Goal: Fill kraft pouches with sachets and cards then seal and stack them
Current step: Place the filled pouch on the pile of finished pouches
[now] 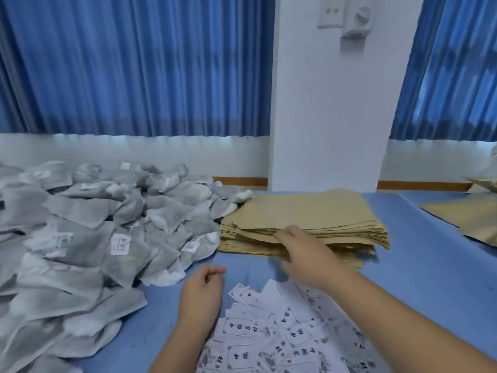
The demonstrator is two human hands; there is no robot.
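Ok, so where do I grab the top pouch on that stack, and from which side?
Pinch the top pouch by its near edge, coming from your own side. The stack lies flat and fanned, so the near edges are staggered and exposed, while sachets crowd its left side. Your right hand is at that edge.

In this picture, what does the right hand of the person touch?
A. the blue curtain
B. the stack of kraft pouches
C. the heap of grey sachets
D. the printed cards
B: the right hand grips the near edge of the stack of kraft pouches, while the grey sachets lie farther left and the printed cards lie nearer the person.
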